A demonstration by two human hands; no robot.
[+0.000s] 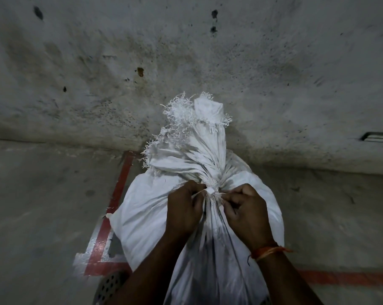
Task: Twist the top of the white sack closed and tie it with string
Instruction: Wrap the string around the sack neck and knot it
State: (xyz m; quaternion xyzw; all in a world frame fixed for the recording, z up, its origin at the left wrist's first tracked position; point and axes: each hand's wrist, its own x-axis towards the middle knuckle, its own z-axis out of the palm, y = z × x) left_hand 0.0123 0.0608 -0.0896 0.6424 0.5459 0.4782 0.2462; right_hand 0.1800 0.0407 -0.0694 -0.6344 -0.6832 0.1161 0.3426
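Note:
A full white woven sack [142, 219] stands on the floor against a wall. Its top [197, 137] is gathered and twisted into a neck, with frayed edges fanning out above. A white string [210, 192] is wrapped around the neck and knotted at the front. My left hand [183, 213] pinches one end of the string at the left of the knot. My right hand [245, 213] pinches the other end at the right. Both ends look pulled outward and taut. An orange thread band [266, 252] circles my right wrist.
A stained grey concrete wall [186, 62] rises right behind the sack. Red and white painted lines [118, 190] mark the floor at the left and a red line [340, 278] runs at the right. A perforated metal object [109, 285] lies at the bottom left.

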